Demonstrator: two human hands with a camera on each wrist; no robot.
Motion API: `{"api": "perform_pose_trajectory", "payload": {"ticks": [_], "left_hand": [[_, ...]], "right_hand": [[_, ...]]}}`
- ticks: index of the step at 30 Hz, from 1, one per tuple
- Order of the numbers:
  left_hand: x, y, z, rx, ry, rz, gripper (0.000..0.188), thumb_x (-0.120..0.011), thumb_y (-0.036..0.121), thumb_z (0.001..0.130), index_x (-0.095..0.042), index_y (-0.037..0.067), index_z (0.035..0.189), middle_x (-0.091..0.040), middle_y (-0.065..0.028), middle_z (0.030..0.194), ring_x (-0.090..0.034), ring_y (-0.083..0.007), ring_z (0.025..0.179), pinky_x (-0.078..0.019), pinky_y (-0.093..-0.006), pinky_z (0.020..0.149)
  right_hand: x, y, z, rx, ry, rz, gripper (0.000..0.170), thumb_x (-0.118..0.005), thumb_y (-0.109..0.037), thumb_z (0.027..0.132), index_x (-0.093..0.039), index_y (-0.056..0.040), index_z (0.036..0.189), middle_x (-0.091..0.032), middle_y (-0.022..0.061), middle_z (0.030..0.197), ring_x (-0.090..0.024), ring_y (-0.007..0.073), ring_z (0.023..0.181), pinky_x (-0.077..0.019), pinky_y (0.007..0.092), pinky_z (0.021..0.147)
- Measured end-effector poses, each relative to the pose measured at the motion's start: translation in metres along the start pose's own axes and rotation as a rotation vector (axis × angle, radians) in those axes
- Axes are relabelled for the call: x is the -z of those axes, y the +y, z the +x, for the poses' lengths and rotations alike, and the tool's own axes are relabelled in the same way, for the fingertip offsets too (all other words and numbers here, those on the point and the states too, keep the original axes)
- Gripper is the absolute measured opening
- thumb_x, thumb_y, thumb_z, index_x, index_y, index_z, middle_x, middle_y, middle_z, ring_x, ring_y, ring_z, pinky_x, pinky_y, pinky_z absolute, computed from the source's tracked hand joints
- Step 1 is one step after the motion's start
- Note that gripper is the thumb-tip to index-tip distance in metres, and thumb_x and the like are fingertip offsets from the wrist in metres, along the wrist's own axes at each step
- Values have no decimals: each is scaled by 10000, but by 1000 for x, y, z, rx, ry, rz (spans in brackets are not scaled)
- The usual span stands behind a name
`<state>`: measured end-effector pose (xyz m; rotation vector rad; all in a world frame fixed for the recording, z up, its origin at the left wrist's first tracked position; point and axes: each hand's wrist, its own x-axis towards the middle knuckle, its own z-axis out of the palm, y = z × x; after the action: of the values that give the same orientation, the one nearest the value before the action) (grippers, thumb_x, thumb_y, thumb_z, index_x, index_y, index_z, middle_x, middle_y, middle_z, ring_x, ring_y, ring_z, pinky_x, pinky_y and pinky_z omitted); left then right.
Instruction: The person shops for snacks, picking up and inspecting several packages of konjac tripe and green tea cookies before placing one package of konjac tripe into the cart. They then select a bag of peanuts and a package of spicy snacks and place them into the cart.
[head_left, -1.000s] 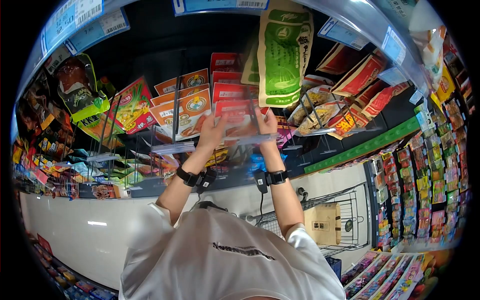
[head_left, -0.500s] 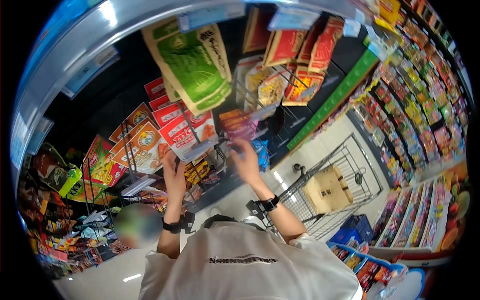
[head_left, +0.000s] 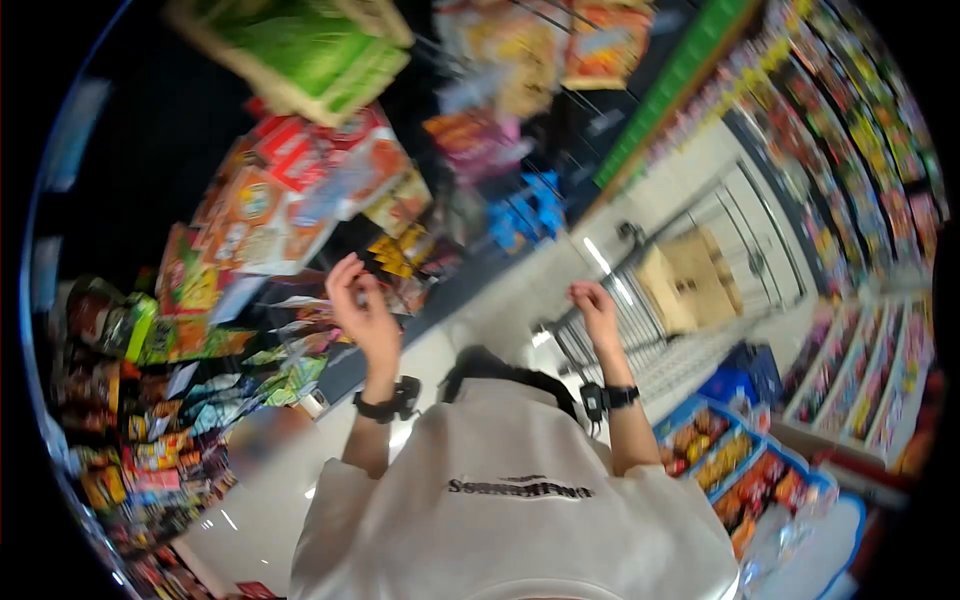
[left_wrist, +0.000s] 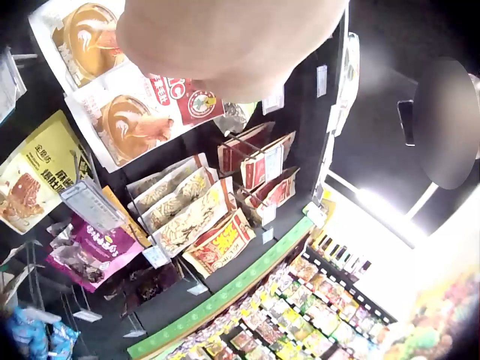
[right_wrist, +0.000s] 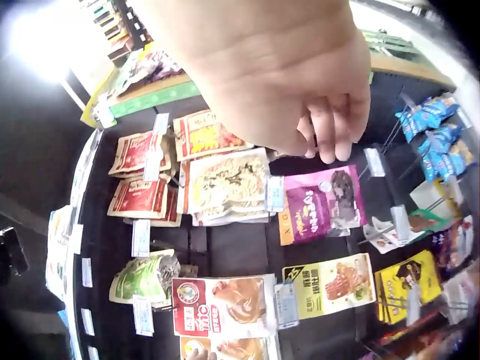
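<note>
In the head view my left hand (head_left: 365,312) hovers in front of the hanging packets, fingers loosely bent and holding nothing. Nearest it are the orange-and-white packets (head_left: 250,215) and small yellow packets (head_left: 395,255). My right hand (head_left: 598,315) hangs beside the shopping cart (head_left: 740,225), its fingers loosely curled and nothing held. The right wrist view shows that palm and curled fingers, which overlap the display above a purple bag (right_wrist: 322,206). In the left wrist view only a blurred part of the hand shows over the red-and-white packets (left_wrist: 135,120); its fingers are hidden.
A brown paper bag (head_left: 685,280) sits in the cart. Blue packets (head_left: 530,215) hang low on the dark rack, which ends at a green strip (head_left: 680,85). Blue-edged bins (head_left: 720,440) with snacks stand behind my right arm. More packet-filled shelves (head_left: 850,150) line the right.
Both hands were at the red-and-white packets, then drew back from them. My right hand moved right, toward the cart. The head view turned right, and the rack shifted up and left.
</note>
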<state>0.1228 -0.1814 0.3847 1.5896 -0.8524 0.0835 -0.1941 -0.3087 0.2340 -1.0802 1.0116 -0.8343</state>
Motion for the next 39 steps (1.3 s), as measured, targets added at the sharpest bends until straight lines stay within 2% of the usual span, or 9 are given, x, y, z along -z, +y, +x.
{"api": "perform_pose_trajectory", "payload": {"ticks": [4,11,14,16,17,22,24,30,39], "left_hand": [[-12,-2,-33,287,-414,-221,132,-535,117,980,-601,3,969,-641,-61,929,-582,-132,895,-454,-269,852],[-58,-10,-89,382,-1220,-74,212,-536,149,987,-598,-21,1095,-649,-62,1012,-590,-114,949,-461,-254,854],[-92,-56,-134,472,-1500,-178,248,-546,198,983,-592,14,1142,-656,-68,1054,-609,-130,993,-476,-256,849],[-115,-51,-154,1062,-1478,-140,265,-543,251,979,-584,61,1159,-656,-60,1063,-624,-150,1004,-485,-260,844],[-122,-92,-176,1112,-1537,-245,279,-537,279,972,-566,93,1179,-655,-46,1053,-641,-158,981,-497,-271,825],[-169,-173,-259,592,-1736,145,263,-576,285,905,-641,50,1005,-682,-66,927,-655,-229,847,-511,-349,727],[-184,-147,-265,64,-1717,313,209,-583,226,863,-626,50,966,-670,-126,883,-642,-335,832,-507,-415,745],[-214,-119,-296,-445,-1629,160,260,-607,114,757,-605,61,1012,-579,-128,1005,-552,-335,996,-474,-448,813],[-224,-156,-371,-536,-1687,209,503,-575,71,751,-548,40,1252,-601,-217,1092,-540,-358,1094,-387,-451,989]], "right_hand": [[56,45,-36,2,32,-77,208,-587,-138,940,-639,-5,1091,-689,76,1001,-640,159,928,-496,291,820],[105,82,-106,-177,238,-238,210,-592,-143,930,-632,8,1070,-672,54,948,-618,132,895,-484,266,802],[154,171,-134,-165,255,-303,214,-588,-163,953,-622,2,1085,-655,45,966,-611,123,885,-494,257,810],[176,198,-157,-255,321,-146,245,-578,-201,962,-632,-12,1109,-665,49,976,-625,129,865,-510,257,756],[189,211,-169,-257,342,-323,244,-578,-203,951,-638,-25,1106,-671,43,938,-627,119,825,-496,241,695],[217,259,-217,-346,549,-282,209,-609,-165,915,-631,-19,1063,-670,51,906,-626,131,799,-494,252,712],[201,245,-224,-387,550,-470,239,-626,-169,903,-622,-14,1085,-684,79,946,-643,166,860,-507,288,794],[177,265,-232,-341,320,-836,435,-705,-206,812,-584,-16,1184,-623,201,1150,-607,344,1052,-478,397,931],[168,277,-209,-336,223,-994,322,-644,-160,830,-577,-9,1106,-622,219,1088,-576,395,1037,-476,458,892]]}}
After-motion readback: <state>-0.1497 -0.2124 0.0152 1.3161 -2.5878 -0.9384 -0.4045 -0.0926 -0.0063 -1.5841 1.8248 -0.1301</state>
